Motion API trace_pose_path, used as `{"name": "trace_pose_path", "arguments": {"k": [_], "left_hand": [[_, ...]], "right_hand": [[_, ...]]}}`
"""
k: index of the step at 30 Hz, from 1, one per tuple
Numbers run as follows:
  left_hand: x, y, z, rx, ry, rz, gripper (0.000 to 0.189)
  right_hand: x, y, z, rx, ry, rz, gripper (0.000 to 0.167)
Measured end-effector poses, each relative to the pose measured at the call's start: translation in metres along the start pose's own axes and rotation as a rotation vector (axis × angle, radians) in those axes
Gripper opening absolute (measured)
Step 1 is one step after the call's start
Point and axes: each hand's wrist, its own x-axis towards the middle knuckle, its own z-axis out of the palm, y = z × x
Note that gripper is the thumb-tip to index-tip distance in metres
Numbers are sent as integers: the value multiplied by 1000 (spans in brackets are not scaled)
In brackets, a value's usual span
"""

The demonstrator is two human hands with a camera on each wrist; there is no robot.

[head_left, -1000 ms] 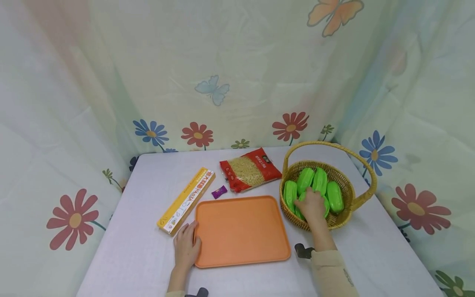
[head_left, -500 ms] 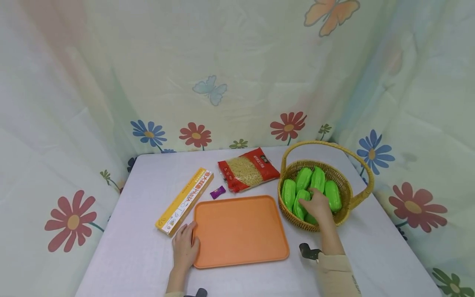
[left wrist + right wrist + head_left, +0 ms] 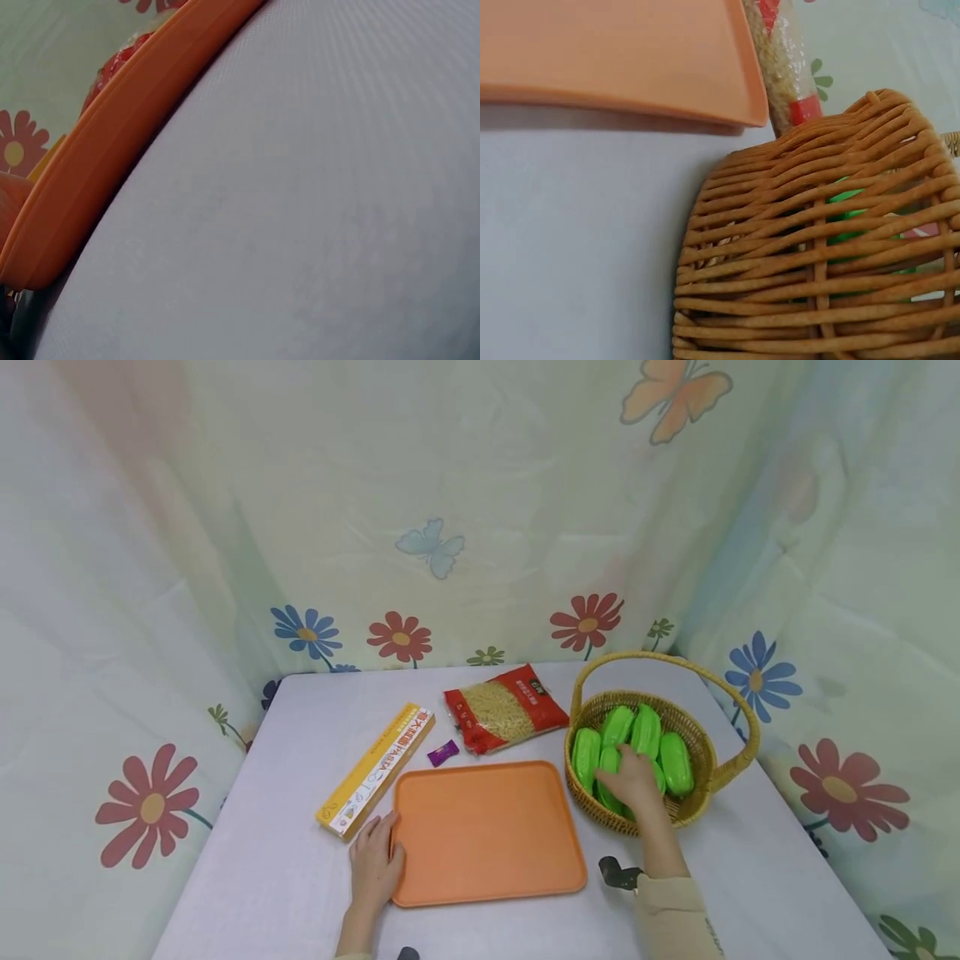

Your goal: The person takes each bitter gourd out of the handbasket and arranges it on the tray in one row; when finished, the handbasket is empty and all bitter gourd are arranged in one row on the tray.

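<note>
My left hand [image 3: 372, 862] rests against the left rim of an orange tray [image 3: 487, 835], its fingers fairly straight; in the left wrist view a bit of a finger [image 3: 9, 201] shows at the tray rim [image 3: 97, 165]. Inside a wicker basket [image 3: 708, 768] lie several bright green, ridged, melon-like pieces [image 3: 677, 764]. My right hand [image 3: 636, 781] reaches down among them, thumb and fingers on either side of one green piece [image 3: 609, 761], its lower part hidden by the hand. The right wrist view shows mostly the basket's side [image 3: 817, 255], with green glimpsed through the weave.
A yellow and white pasta box [image 3: 377, 770] lies left of the tray. Behind the tray are a small purple wrapped candy [image 3: 443, 752] and a red bag of pasta [image 3: 504, 710]. The basket's tall handle [image 3: 652, 655] arches over its far side. Patterned curtains surround the white-covered table.
Within the basket my right hand shifted slightly right and back left, with the front green pieces moving a little under it. My left hand stays at the tray; the head view tilts slightly.
</note>
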Motion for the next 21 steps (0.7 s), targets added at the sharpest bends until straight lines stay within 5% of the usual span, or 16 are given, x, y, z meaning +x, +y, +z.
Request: {"name": "trace_pose_path", "arguments": {"k": [21], "left_hand": [[0,1,0,-16,3,3,45]], "right_hand": [[2,8,-13,67,-60,25,69]]}}
